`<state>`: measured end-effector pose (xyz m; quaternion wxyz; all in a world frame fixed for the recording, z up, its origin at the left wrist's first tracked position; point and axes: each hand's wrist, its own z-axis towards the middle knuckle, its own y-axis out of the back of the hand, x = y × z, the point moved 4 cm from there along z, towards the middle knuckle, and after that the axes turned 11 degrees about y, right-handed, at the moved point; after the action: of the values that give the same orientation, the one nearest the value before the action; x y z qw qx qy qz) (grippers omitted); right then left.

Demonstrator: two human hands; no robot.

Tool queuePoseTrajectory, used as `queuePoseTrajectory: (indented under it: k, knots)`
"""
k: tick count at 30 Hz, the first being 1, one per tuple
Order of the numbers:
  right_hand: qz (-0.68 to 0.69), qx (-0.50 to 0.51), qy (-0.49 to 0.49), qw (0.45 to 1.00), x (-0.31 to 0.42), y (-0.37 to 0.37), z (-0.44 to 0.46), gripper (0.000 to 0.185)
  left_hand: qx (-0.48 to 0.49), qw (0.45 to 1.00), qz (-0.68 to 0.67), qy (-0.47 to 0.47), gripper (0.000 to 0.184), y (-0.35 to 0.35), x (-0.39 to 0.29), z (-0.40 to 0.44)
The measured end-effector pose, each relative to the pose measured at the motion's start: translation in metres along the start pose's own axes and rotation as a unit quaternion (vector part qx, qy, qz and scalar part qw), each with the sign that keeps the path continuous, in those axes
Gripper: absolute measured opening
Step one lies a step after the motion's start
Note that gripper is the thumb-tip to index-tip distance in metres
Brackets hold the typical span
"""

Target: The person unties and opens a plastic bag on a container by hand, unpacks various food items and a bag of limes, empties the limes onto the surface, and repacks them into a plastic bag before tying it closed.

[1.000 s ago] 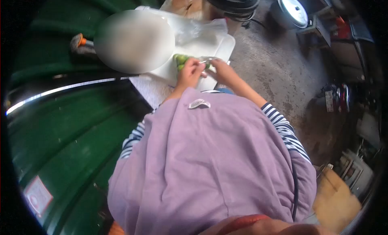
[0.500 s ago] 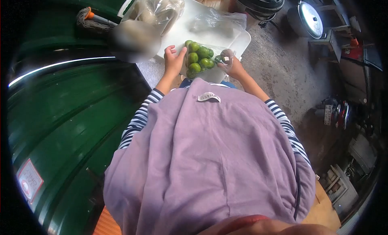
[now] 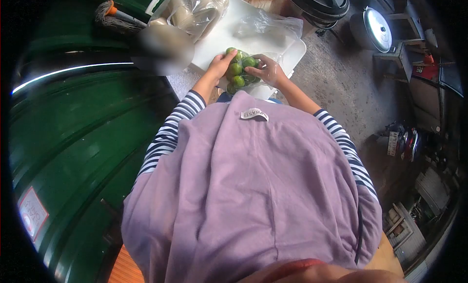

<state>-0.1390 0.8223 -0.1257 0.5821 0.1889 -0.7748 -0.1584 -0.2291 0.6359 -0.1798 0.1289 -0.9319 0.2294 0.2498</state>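
Note:
A clear plastic bag of several green limes (image 3: 237, 68) is between my two hands, above the near edge of a white tray (image 3: 210, 50). My left hand (image 3: 222, 66) grips the bag's left side, with the thumb side against the upper limes. On the right, my right hand (image 3: 267, 70) is inside or behind the clear plastic, its fingers curled against the limes on that side. Another clear bag (image 3: 187, 12) with pale round items lies at the tray's upper left. Crumpled clear plastic (image 3: 270, 27) rests on the tray's far right part.
A mop-like brush with an orange collar (image 3: 113, 10) is at the upper left, by a green corrugated wall (image 3: 73, 137). A black lidded container (image 3: 321, 5) stands beyond the tray. To the right are a lidded metal pot (image 3: 373, 29) and a wooden stool (image 3: 402, 59).
My left hand was open beside the bag and has closed on its left side. My right hand has moved left over the limes. The bag is now more bunched.

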Motion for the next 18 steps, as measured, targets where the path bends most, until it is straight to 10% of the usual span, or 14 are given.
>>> queuePoseTrajectory:
  k: [11, 14, 18]
  knots:
    - [0.173, -0.034, -0.103, 0.979, -0.056, 0.016, -0.027, 0.058, -0.096, 0.987, 0.126, -0.030, 0.102, -0.022, -0.019, -0.008]
    - [-0.004, -0.050, -0.027, 0.998, -0.057, 0.013, -0.020, 0.068, -0.073, 0.989, 0.128, 0.002, 0.111, -0.028, -0.023, -0.014]
    - [-0.127, -0.035, -0.061, 0.989, -0.036, 0.018, -0.019, 0.065, -0.014, 0.995, 0.091, -0.024, 0.078, -0.031, -0.018, -0.013]
